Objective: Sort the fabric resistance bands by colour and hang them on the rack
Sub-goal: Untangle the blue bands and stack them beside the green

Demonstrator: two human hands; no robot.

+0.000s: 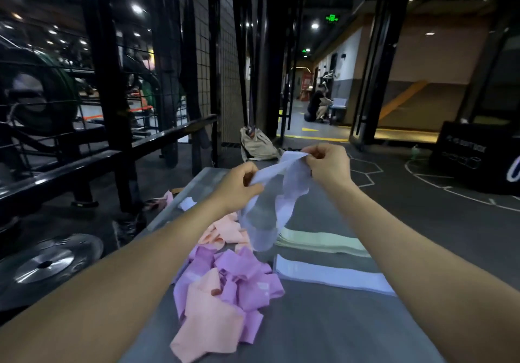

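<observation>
Both hands hold a pale lilac band (284,191) up over the grey table (323,323). My left hand (239,187) pinches its near end and my right hand (327,165) pinches its far end, while the loop hangs down between them. Below lies a tangled heap of purple bands (242,278) and peach bands (211,326). More peach bands (225,233) lie behind the heap. To the right, a flat stack of pale green bands (320,243) and a flat stack of pale lilac bands (332,277) lie side by side.
A black metal rack frame with a grid panel (118,109) stands at the left of the table. One small lilac piece (188,203) and a pink one (166,201) lie at the table's left edge. Weight plates (47,261) sit on the floor at left, a beige bag (257,144) beyond the table.
</observation>
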